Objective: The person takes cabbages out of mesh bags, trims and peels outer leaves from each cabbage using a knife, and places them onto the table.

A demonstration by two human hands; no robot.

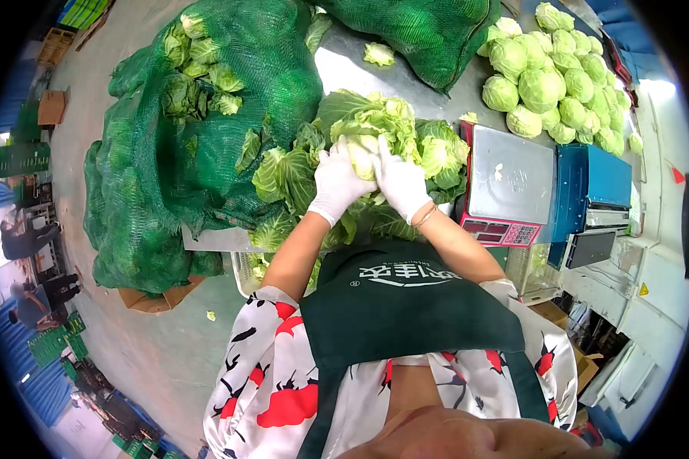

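A pale green cabbage [363, 159] sits between my hands in the middle of the head view. My left hand [338, 182], in a white glove, grips it from the left. From the right, my right hand [400, 180], also gloved, presses on it with the thumb near the left one. Loose outer leaves [366, 115] spread just beyond the fingers and partly hide the cabbage. More dark green leaves [287, 174] lie to the left of my hands. A leafy cabbage [441, 151] rests at the right, near my right wrist.
Right of the leaves stands a red scale [511, 176] with a metal plate, beside a blue machine [593, 187]. Trimmed cabbages [540, 90] are heaped behind it. Green mesh sacks [275, 99] crowd the left and back. A white basket [245, 275] sits below the table edge.
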